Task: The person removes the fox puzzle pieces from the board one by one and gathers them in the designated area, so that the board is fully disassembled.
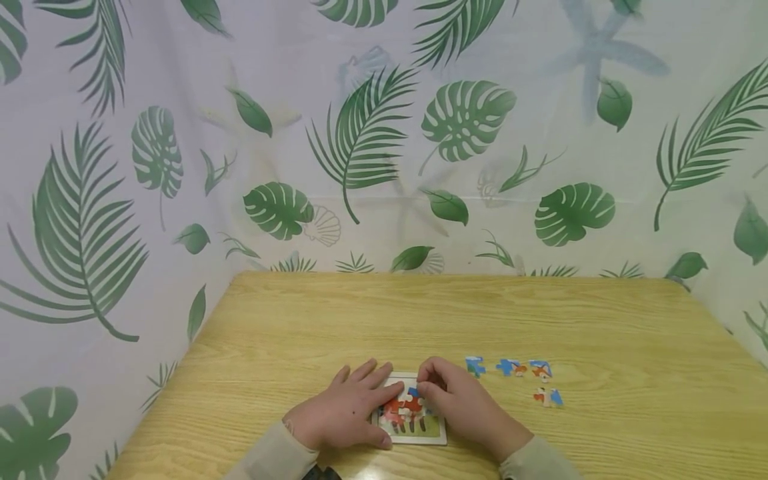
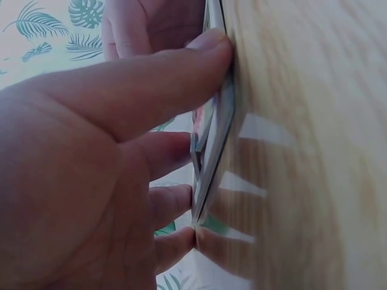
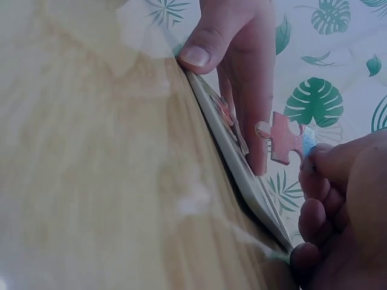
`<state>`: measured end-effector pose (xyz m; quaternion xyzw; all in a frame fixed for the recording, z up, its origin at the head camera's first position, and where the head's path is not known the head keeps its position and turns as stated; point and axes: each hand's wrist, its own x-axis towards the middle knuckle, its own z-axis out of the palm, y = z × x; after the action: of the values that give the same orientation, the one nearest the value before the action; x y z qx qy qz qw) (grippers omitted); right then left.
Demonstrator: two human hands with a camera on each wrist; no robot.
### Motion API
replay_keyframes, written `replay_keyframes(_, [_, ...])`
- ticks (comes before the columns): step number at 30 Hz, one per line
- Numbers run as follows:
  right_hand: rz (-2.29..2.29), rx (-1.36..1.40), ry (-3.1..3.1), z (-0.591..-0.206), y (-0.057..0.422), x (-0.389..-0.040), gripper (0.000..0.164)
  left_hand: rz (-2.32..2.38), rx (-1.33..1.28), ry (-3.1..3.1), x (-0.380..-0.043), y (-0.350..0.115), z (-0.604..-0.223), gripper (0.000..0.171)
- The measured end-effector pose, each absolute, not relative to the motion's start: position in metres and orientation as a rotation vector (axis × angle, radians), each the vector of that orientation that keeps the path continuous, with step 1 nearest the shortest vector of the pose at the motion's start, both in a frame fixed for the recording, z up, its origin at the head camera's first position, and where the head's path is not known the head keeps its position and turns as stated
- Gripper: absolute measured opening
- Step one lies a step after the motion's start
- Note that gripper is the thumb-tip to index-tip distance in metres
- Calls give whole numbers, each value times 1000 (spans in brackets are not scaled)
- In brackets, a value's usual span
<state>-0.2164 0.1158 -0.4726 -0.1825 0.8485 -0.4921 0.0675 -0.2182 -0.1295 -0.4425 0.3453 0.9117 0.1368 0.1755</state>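
Note:
A small jigsaw puzzle in a white-edged frame (image 1: 420, 441) lies on the table, partly filled with red and green picture pieces. Over its left side rests my left hand (image 1: 351, 408), fingers spread and fairly straight, the thumb on the near edge. At the frame's right side, my right hand (image 1: 459, 400) pinches a puzzle piece (image 3: 282, 139) between thumb and index finger. That piece is reddish with a blue end, and the right wrist view shows it raised off the frame. Part of the puzzle is hidden under both hands.
Several loose puzzle pieces lie right of the frame, among them a blue and green piece (image 1: 475, 365) and a lower one with a blue corner (image 1: 548, 397). The wooden table (image 1: 444, 313) meets a leaf-patterned curtain (image 1: 384, 167) at its back and sides.

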Motion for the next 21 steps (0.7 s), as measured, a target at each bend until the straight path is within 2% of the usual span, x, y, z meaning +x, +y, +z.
replay_keyframes(21, [-1368,-434,2787,-472,144,-214,7,424,977,2573,-221,-131,-444,82])
